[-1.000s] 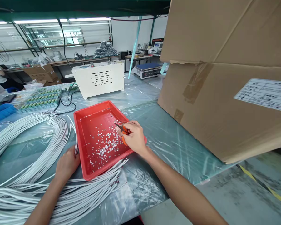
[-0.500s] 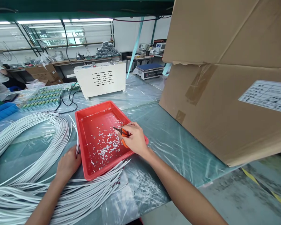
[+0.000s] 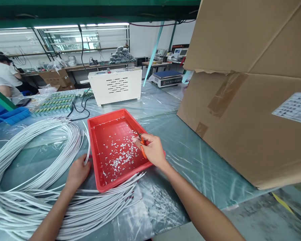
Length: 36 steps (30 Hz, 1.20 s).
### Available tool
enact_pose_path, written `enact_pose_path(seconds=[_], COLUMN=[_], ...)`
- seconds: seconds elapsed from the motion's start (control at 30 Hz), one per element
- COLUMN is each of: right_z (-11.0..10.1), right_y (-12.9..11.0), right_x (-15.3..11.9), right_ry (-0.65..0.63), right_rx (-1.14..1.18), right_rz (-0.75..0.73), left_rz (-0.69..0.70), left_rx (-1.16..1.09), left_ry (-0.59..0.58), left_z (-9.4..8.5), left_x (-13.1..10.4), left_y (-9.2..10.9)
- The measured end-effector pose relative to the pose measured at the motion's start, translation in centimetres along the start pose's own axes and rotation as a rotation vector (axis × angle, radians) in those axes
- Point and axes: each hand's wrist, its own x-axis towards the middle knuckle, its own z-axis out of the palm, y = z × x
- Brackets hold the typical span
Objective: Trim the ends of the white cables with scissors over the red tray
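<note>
My left hand [image 3: 79, 171] is closed around a few white cables [image 3: 87, 147] at the left side of a red tray [image 3: 96, 167]. Their ends stick up above my fingers, along the tray's outer wall. Over the tray's right side, my right hand [image 3: 152, 149] grips small orange-handled cutters [image 3: 142, 147], with the dark tips pointing up and a little left. Small silvery-white scraps [image 3: 121, 159] lie scattered on the tray floor. A large coil of white cable [image 3: 67, 150] rests to the left, and a bundle of loose cable ends [image 3: 120, 192] spreads out along the tray's near edge.
A large cardboard box [image 3: 215, 134] stands at the right. Behind the tray are a white slotted machine [image 3: 117, 88] and a scale [image 3: 167, 78]. Green circuit boards [image 3: 56, 103] and blue bins [image 3: 16, 115] lie at the back left. A person [image 3: 7, 73] sits in the background.
The cutters have turned from pointing left to pointing upward in my right hand. My left hand still holds the cables. The whole view has shifted slightly, so things appear further right.
</note>
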Motion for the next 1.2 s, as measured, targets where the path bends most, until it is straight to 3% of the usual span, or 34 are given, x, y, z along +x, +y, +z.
enact_pose_path(seconds=[0.17, 0.4, 0.53, 0.7, 0.83, 1.13, 1.2], right_z=[0.1, 0.2, 0.6, 1.3, 1.6, 1.7, 1.6], right_y=[0.1, -0.9, -1.7, -2.9, -3.7, -4.2, -4.4], right_x=[-0.1, -0.4, -1.1, -2.1, -2.7, -3.5, -3.4], right_ry=[-0.001, -0.029, -0.079, -0.169, -0.202, -0.234, -0.261], right_rx=[-0.005, 0.001, 0.071, 0.230, 0.367, 0.576, 0.606], right_rz=[0.014, -0.031, -0.025, 0.043, 0.125, 0.262, 0.284], left_rz=[0.013, 0.146, 0.217, 0.257, 0.224, 0.129, 0.132], left_rx=[-0.351, -0.710, -0.887, -1.025, -1.127, -1.155, -1.146], left_ry=[0.092, 0.157, 0.066, -0.201, -0.370, -0.504, -0.462], left_z=[-1.2, -3.9, -3.9, -2.6, -1.5, -0.2, -0.2], left_x=[-0.2, -3.0, -4.9, -5.5, -5.0, -5.3, -5.6], left_y=[0.3, 3.3, 5.6, 7.7, 8.3, 8.6, 8.8])
